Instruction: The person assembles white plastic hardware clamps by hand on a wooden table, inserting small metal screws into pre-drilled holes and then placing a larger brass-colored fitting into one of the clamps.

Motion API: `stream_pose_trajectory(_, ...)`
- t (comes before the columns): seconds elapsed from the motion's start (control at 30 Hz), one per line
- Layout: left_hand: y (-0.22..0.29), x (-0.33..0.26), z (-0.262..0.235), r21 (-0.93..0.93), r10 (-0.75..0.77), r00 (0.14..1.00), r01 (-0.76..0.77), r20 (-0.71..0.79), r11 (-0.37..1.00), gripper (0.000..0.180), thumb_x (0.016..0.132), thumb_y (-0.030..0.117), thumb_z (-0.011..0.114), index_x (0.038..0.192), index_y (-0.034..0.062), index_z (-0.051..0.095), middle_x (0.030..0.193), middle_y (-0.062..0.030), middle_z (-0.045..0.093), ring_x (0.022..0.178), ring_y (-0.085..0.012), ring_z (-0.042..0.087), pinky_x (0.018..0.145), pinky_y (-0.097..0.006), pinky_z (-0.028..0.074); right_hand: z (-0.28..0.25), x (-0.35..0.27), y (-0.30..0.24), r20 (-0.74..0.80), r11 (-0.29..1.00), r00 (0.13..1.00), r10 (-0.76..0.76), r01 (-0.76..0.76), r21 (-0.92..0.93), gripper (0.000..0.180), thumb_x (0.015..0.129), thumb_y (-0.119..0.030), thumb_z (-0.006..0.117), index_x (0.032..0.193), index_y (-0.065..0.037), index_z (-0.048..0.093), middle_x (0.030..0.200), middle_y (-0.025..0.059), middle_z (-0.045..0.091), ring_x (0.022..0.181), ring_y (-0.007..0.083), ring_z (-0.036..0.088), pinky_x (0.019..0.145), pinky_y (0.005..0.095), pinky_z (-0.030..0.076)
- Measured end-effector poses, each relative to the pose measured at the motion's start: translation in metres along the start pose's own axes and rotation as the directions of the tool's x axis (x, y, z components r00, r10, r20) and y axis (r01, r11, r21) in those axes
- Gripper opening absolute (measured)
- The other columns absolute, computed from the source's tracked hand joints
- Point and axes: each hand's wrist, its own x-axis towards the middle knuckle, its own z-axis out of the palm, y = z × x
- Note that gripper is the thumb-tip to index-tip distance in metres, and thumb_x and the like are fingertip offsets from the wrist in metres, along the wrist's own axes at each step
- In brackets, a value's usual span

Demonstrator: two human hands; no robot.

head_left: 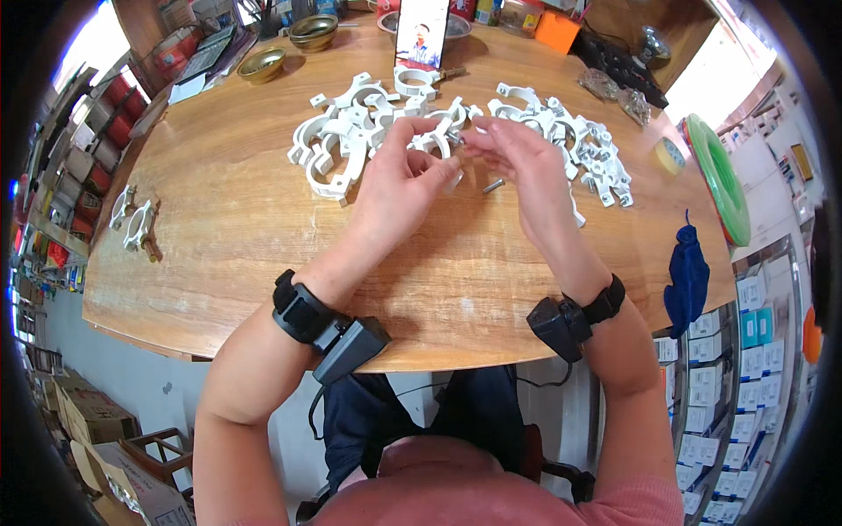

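My left hand is closed around a white plastic pipe clamp, partly hidden behind its fingers. Facing it, my right hand has thumb and fingertips pinched together close to the clamp. A small metallic bit shows at those fingertips, too small to name. On the table just below the right fingers lies a loose bolt. Left of centre, beyond my left hand, is a heap of white pipe clamps. Beyond my right hand spreads a second group of smaller white clamp parts with metal screws among them.
Two white clamps with brassy screws lie at the table's left. A phone stands at the back, near brass-coloured bowls. Along the right are a tape roll, a green round object and a dark blue cloth.
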Motion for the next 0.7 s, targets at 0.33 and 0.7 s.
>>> stream_pose_trajectory(0.33, 0.002, -0.001, -0.001, 0.067, -0.064, 0.998, 0.065, -0.015, 0.996, 0.039, 0.077, 0.012, 0.06, 0.11, 0.0032, 0.042, 0.065, -0.005, 0.058, 0.061, -0.0081, 0.053, 0.056, -0.023, 0.04, -0.001, -0.003, -0.002, -0.035, 0.998, 0.999, -0.002, 0.004, 0.058, 0.025, 0.086, -0.014, 0.047, 0.098, 0.006, 0.056, 0.086, 0.0099, 0.063, 0.079, 0.01, 0.055, 0.073, 0.0237, 0.043)
stream_pose_trajectory(0.7, 0.012, -0.003, 0.003, 0.025, -0.074, 0.996, 0.073, 0.047, 0.997, 0.039, 0.079, 0.01, 0.059, 0.111, 0.0007, 0.039, 0.069, -0.0058, 0.059, 0.064, -0.0082, 0.054, 0.057, -0.021, 0.04, -0.002, 0.002, 0.014, 0.117, 0.976, 0.97, 0.214, -0.216, 0.005, 0.029, 0.086, -0.025, 0.05, 0.088, 0.002, 0.061, 0.08, 0.0054, 0.062, 0.071, 0.0112, 0.057, 0.065, 0.0223, 0.044)
